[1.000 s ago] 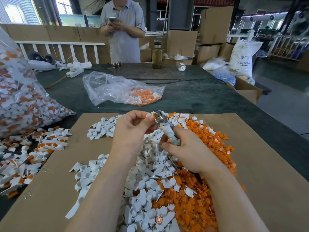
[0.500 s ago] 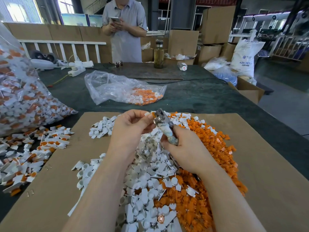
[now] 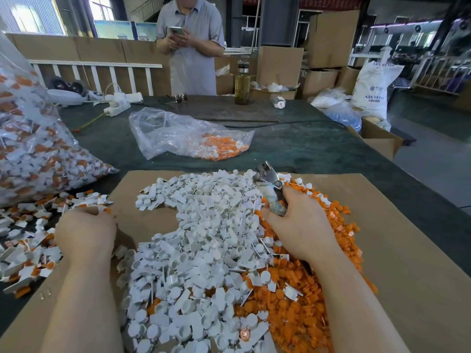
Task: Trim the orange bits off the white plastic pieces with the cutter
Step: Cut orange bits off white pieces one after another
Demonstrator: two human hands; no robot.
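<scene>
Orange-tipped untrimmed pieces under left hand, fingers hidden, grasp unclear; cutter gripped in right hand, liable to snag trimmed pile.

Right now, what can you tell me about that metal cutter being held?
The cutter is a small plier-like tool with worn, dull silver metal jaws and a mottled, pale wrapped handle. The right hand grips the handle, jaws pointing up and away, tilted slightly left. It sits above the border between the white pieces and the orange bits. Nothing is between the jaws.
</scene>
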